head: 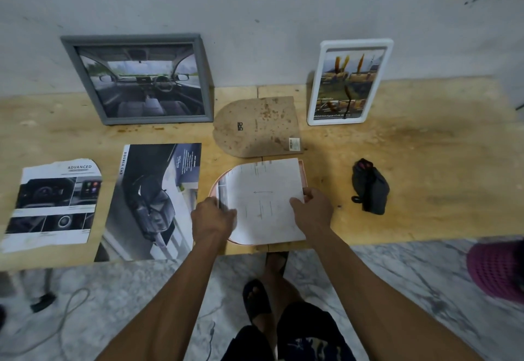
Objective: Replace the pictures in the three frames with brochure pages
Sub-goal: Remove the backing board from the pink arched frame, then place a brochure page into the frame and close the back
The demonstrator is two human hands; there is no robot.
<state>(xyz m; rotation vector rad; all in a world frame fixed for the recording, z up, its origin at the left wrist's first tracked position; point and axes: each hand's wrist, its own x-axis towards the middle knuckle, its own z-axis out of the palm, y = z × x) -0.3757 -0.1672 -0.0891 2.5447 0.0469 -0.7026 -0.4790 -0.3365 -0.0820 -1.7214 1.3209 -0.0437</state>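
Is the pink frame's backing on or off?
Off: the brown backing lies apart on the table, behind the pink frame, which lies flat under the page.
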